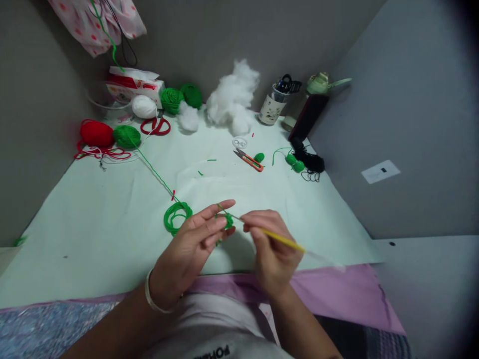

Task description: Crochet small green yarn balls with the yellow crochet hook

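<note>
Between the thumb and fingers of my left hand [192, 239] is a small green crochet piece [228, 221], with green yarn running over the raised index finger. My right hand [275, 244] grips a crochet hook [282, 239] with a yellow handle, its thin metal shaft reaching to the green piece. Whether the hook's tip is inside a stitch is too small to tell. Just left of my left hand lies a loose coil of green yarn [178, 218]. From there a strand with a red marker [173, 195] leads back to a green yarn ball [126, 136].
Orange thread snips [249, 159] lie mid-table beside a small green ball [259, 157]. Behind are white stuffing [234, 97], red scissors [155, 126] and a red yarn ball [96, 133]. To the right sit black yarn [309, 158], a pen cup [272, 108] and a bottle [305, 102].
</note>
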Action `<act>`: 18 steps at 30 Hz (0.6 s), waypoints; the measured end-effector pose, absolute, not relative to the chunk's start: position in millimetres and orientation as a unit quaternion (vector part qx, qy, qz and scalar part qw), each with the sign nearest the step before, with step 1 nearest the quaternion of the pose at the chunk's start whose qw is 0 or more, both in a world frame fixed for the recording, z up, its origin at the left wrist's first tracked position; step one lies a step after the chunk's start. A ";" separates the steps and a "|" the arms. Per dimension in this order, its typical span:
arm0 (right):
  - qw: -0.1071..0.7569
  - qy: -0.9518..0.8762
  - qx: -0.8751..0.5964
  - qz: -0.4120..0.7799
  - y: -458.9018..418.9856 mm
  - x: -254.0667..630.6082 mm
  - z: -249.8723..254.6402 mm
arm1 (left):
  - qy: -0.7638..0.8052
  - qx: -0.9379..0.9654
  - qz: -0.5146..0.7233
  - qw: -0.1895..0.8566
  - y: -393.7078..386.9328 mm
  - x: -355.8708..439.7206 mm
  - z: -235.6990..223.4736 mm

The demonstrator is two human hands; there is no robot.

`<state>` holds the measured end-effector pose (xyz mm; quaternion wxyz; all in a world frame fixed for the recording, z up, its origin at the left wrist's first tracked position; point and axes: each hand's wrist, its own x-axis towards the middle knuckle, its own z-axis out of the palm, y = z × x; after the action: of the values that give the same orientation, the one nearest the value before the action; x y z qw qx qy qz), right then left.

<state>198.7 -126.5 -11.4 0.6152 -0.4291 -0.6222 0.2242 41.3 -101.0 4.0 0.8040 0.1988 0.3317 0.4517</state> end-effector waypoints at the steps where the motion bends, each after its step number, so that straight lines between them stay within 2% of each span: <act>1: 0.642 -0.573 -0.426 0.279 -124.4 198.6 -11.3 | 0.329 0.186 0.451 0.808 -100.4 40.7 4.4; 3: 0.673 -0.498 -0.403 0.370 -120.7 196.4 -11.6 | 0.336 0.201 0.462 0.796 -100.4 40.4 5.2; 5: 0.668 -0.487 -0.383 0.412 -118.7 192.8 -12.5 | 0.351 0.248 0.471 0.771 -101.7 41.4 6.2; 9: 0.656 -0.478 -0.392 0.432 -117.4 190.1 -13.1 | 0.365 0.318 0.473 0.737 -104.5 42.4 7.6; 14: 0.657 -0.412 -0.358 0.519 -114.1 195.1 -9.9 | 0.388 0.338 0.463 0.722 -105.3 38.1 5.1; 18: 0.651 -0.439 -0.357 0.507 -116.8 198.0 -7.1 | 0.398 0.339 0.451 0.723 -105.9 34.5 2.5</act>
<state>198.0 -116.8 -7.1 0.6507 -0.3569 -0.4390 0.5065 34.5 -105.9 2.5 0.7232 0.3395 0.3984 0.4506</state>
